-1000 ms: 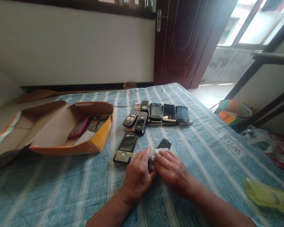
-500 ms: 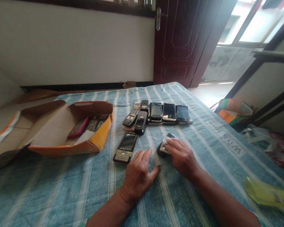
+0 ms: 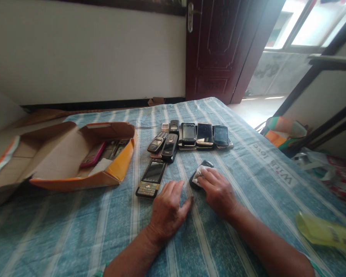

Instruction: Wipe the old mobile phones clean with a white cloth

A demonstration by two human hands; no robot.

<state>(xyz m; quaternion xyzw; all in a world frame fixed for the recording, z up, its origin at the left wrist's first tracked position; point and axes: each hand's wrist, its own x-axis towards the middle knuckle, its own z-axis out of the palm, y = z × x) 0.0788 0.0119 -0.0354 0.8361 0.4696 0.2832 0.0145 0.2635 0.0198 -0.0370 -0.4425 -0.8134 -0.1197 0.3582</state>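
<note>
Well inside cloth (image 3: 83, 231) edges | right hand (image 3: 219, 194) pinching tissue (image 3: 200, 174) on phone (image 3: 208, 164) | left hand (image 3: 168, 209) spread

The right hand (image 3: 220, 194) holds a crumpled white wipe (image 3: 198, 176) against a small black mobile phone (image 3: 208, 164), which lies on the blue cloth with pale stripes (image 3: 253, 192). The left hand (image 3: 167, 209) rests with its thumb apart from the fingers, near a black phone with golden keypad (image 3: 153, 172). Farther away lie several dark phones (image 3: 188, 132), partly stacked, and at left stands an open orange cardboard box (image 3: 121, 166).
</note>
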